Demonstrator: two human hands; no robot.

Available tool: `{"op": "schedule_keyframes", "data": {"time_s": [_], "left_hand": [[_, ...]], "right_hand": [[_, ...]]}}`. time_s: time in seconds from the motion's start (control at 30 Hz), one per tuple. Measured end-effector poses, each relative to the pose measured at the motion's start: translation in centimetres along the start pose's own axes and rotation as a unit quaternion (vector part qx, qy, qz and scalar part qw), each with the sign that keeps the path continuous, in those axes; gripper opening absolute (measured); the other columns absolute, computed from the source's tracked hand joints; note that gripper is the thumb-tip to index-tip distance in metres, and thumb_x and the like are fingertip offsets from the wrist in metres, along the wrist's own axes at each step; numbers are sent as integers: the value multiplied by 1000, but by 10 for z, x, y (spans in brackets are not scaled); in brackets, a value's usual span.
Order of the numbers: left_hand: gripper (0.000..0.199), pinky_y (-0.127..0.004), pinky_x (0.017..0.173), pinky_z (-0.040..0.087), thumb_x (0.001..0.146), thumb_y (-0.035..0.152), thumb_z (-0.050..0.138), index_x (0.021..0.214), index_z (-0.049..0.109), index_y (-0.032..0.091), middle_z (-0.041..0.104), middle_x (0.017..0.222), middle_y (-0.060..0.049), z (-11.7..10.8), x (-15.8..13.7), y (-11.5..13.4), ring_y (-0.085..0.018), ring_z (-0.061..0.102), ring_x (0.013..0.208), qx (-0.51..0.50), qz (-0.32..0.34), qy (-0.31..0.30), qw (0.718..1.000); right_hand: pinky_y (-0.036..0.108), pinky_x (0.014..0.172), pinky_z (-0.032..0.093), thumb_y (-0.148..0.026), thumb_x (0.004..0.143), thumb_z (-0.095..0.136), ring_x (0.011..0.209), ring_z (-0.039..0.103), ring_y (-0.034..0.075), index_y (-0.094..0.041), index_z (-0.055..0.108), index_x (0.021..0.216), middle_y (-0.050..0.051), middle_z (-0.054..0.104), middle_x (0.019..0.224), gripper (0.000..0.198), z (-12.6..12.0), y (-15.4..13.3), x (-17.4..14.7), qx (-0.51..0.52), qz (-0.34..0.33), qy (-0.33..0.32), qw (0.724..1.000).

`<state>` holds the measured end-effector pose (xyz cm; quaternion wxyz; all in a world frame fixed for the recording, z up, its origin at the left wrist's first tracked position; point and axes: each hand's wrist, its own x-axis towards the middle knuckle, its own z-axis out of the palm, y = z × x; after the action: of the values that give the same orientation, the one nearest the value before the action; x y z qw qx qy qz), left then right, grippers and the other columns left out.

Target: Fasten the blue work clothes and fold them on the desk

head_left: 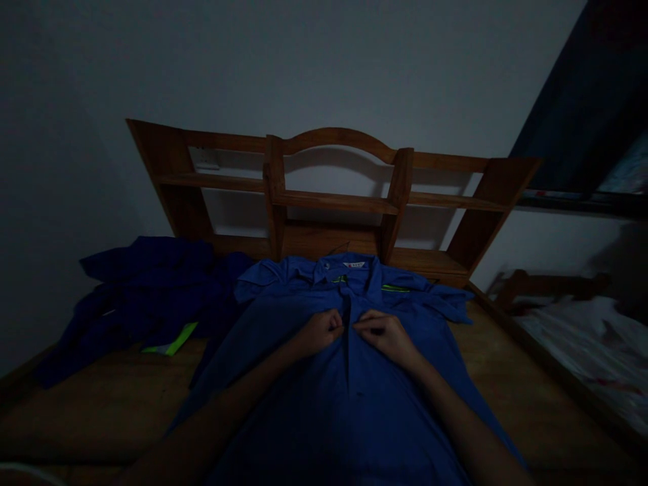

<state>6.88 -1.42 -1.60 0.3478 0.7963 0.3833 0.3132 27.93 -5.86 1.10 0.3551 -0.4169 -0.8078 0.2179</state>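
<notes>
A blue short-sleeved shirt [304, 405] lies spread face up on a wooden surface, its collar toward the shelf and a white label showing inside the neck. Bright yellow-green trim marks the chest. My left hand [324, 331] is closed at the left edge of the front opening, fingers pinching the cloth. Across the gap, my right hand [382, 331] pinches the other front edge between thumb and fingers. Both hands rest at chest height on the shirt, a short way apart. Any button under the fingertips is too dark to make out.
A crumpled dark blue garment [167, 283] with a yellow-green and grey strip lies to the left. Behind the collar stands a wooden shelf headboard [334, 201] against the wall. White cloth [582, 337] lies beyond the right edge of the wooden surface [531, 378]. The room is dim.
</notes>
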Motion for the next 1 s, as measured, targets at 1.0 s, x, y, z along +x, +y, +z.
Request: {"op": "schedule_keyframes", "data": {"time_s": [1.0], "left_hand": [[17,-23,75,46,78,15,51,94,54,18,62,88,-4,12,-9,28,-14,59,84,-124,44,15,991]], "right_hand": [[23,65,45,-34,78,62,68,56,11,-18,66,83,2,65,85,17,6,8,7,55,64,43,995]]}}
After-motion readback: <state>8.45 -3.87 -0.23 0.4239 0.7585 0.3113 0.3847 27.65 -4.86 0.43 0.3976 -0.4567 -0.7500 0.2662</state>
